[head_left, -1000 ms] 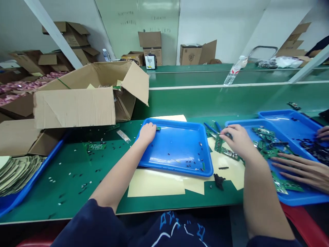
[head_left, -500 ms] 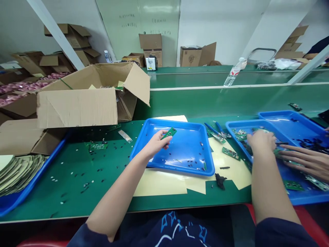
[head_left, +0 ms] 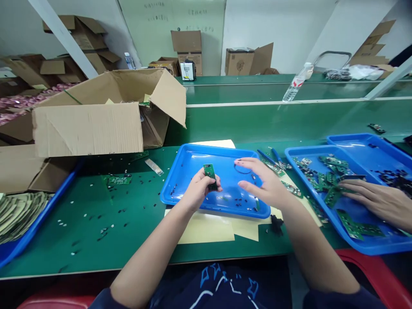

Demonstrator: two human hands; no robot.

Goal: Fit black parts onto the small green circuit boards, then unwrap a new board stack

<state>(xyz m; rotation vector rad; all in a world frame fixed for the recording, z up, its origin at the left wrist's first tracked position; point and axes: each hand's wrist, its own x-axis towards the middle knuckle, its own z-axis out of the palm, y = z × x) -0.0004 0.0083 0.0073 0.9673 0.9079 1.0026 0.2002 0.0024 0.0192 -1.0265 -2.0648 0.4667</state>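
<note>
A small green circuit board [head_left: 209, 172] is pinched upright in my left hand [head_left: 198, 189], over the blue tray in the middle [head_left: 222, 201]. My right hand [head_left: 265, 182] hovers above the right part of that tray, thumb and fingers spread apart. A thin dark curved strand [head_left: 242, 171] shows between its fingertips; I cannot tell whether it touches them. Small dark bits are scattered on the tray floor. To the right, another blue tray [head_left: 298, 150] holds several green circuit boards [head_left: 334, 165], and a co-worker's hand [head_left: 380, 199] reaches among them.
Blue-handled pliers [head_left: 277, 159] lie between the trays. Yellowish paper sheets [head_left: 206, 229] lie under the middle tray. A big open carton [head_left: 88, 131] stands at the left, beside a loose board [head_left: 119, 180]. A water bottle [head_left: 296, 83] leans on the ledge behind.
My right hand has left the right-hand tray and moved left over the middle tray, opening out. My left hand has turned the circuit board upright and lowered it slightly.
</note>
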